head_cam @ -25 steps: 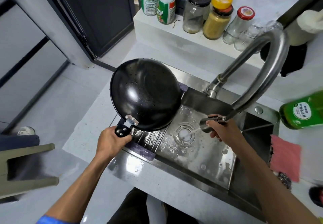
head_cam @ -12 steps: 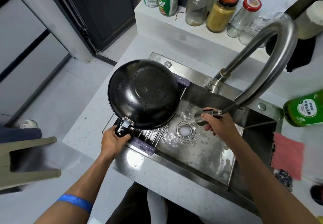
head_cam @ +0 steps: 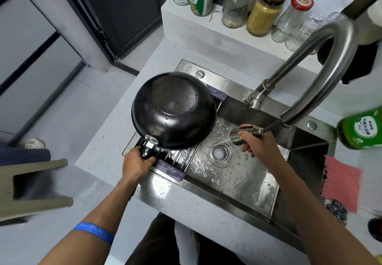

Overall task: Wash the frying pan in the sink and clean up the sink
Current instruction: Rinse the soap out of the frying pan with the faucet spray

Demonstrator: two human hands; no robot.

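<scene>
our left hand (head_cam: 137, 164) wraps its fingers round the frying pan (head_cam: 173, 110) handle, tipping it bottom-up on the rack (head_cam: 175, 161) to drain. our right hand (head_cam: 255, 143) curls its fingers round the spray head (head_cam: 237, 135), aiming water at the sink (head_cam: 237, 182) floor, probably to rinse it.

A: Pan (head_cam: 173, 110)?
B: Upside down on rack (head_cam: 175, 159), left end of sink (head_cam: 237, 182); left hand (head_cam: 135, 163) on handle.
A: Right hand (head_cam: 258, 143)?
B: On sprayer (head_cam: 240, 134) over drain (head_cam: 220, 153). Jars (head_cam: 264, 14) on ledge behind; cloth (head_cam: 341, 186) on desk (head_cam: 107, 147), right of sink.
</scene>
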